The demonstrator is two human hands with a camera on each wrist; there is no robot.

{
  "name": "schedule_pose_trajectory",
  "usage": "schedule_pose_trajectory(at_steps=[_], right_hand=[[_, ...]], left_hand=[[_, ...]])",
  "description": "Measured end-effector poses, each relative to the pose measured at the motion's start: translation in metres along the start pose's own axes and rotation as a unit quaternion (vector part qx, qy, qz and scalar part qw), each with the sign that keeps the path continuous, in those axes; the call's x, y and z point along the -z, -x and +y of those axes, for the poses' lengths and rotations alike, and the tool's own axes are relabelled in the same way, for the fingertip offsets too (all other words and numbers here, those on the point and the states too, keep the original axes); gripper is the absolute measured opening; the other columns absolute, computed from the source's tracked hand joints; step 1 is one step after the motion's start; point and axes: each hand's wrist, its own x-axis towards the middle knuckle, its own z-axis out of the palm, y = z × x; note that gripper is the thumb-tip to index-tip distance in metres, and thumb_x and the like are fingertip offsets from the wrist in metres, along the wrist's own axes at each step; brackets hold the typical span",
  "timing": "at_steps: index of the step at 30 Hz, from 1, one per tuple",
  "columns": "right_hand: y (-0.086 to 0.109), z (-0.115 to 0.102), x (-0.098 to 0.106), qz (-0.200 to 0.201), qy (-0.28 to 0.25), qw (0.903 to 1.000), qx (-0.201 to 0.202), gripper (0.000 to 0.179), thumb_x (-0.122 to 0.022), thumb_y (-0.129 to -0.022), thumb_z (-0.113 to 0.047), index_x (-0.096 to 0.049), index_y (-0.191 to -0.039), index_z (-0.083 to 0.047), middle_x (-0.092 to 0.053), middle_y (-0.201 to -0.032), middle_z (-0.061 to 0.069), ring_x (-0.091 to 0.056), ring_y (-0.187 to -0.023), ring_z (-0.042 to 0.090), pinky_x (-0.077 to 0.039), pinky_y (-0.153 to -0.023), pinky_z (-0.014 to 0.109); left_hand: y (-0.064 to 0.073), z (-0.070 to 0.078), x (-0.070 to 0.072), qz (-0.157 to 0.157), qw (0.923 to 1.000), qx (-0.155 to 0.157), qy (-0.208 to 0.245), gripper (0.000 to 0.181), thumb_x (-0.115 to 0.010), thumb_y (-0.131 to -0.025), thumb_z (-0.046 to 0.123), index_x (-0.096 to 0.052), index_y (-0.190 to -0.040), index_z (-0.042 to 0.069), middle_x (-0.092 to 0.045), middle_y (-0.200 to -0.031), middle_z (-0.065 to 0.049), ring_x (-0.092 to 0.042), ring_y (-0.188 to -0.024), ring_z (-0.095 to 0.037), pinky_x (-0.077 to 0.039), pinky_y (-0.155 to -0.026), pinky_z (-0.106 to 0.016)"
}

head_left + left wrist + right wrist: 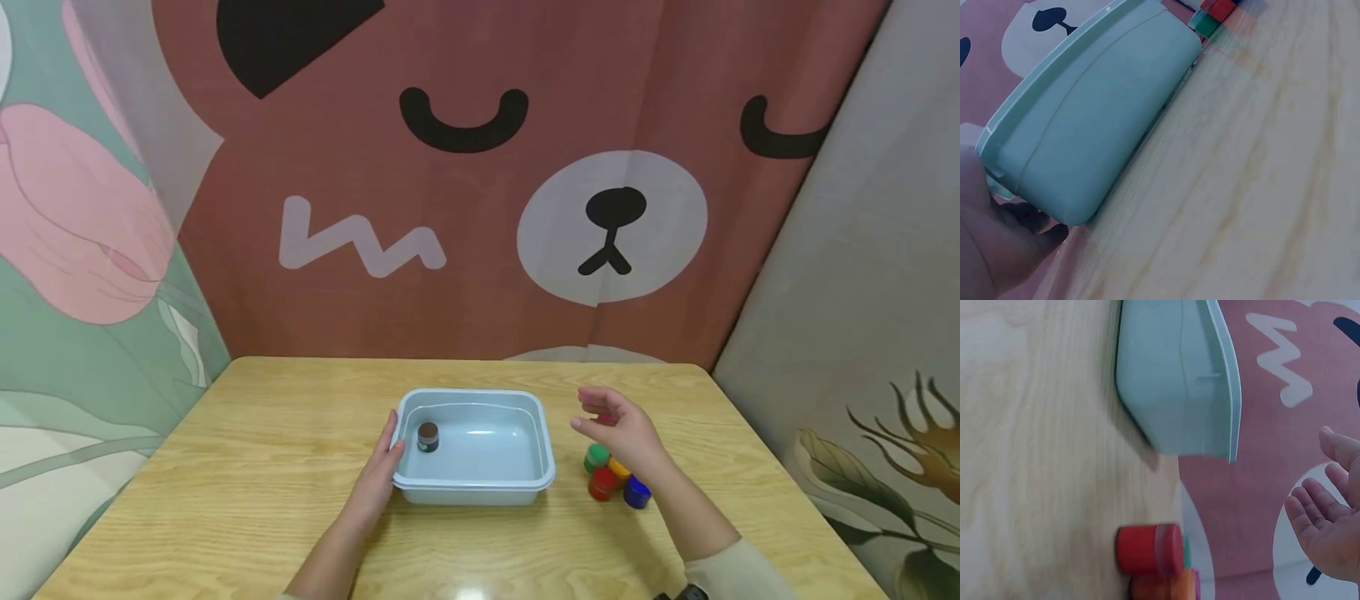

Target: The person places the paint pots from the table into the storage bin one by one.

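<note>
A pale blue plastic basin [480, 482] stands on the wooden table, a small brown-lidded jar [427, 437] inside it at the left. My left hand [377, 477] grips the basin's left end, thumb at the rim and fingers curled beneath it, as the left wrist view shows. To the basin's right, my right hand [621, 429] hovers with nothing in it, its fingers loosely bent. Below that hand sits a cluster of small jars: green [596, 457], red [602, 484], orange [620, 469] and blue [637, 492]. Another reddish one is mostly hidden behind the hand.
The wooden table [247, 475] reaches back to a curtain [465, 317] with a bear's face. Printed fabric also hangs at the left and right sides. A dark object [686, 592] shows by the right sleeve at the bottom edge.
</note>
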Motion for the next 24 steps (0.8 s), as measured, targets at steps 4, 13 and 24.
schedule_pose_trajectory(at_steps=[4,13,24], right_hand=[[0.009,0.01,0.007,0.01,0.009,0.9998,-0.016,0.053,-0.072,-0.09,-0.032,-0.055,-0.134,-0.007,-0.061,-0.134,0.015,-0.056,-0.124,0.033,-0.052,-0.102,0.04],[0.031,0.033,0.017,0.022,0.022,0.9983,-0.05,0.056,-0.071,-0.09,-0.033,-0.053,-0.137,-0.008,-0.057,-0.139,0.017,-0.054,-0.128,0.034,-0.053,-0.1,0.034],[0.055,0.062,0.031,0.046,0.052,0.9934,-0.092,0.058,-0.072,-0.089,-0.03,-0.053,-0.137,-0.003,-0.055,-0.139,0.017,-0.052,-0.122,0.03,-0.047,-0.084,0.011]], left_hand=[[0.0,0.0,0.0,0.001,1.0,0.002,0.002,0.058,-0.032,-0.107,0.026,-0.009,-0.159,0.016,-0.005,-0.166,-0.013,0.001,-0.152,-0.041,0.001,-0.119,-0.065],[-0.001,-0.003,-0.001,-0.003,1.0,-0.003,0.009,0.059,-0.033,-0.107,0.029,-0.009,-0.159,0.015,-0.004,-0.166,-0.013,0.001,-0.152,-0.04,0.0,-0.12,-0.064],[-0.001,-0.003,-0.001,0.001,1.0,0.001,0.005,0.059,-0.032,-0.107,0.029,-0.009,-0.159,0.015,-0.003,-0.166,-0.012,0.001,-0.152,-0.04,0.001,-0.119,-0.065]])
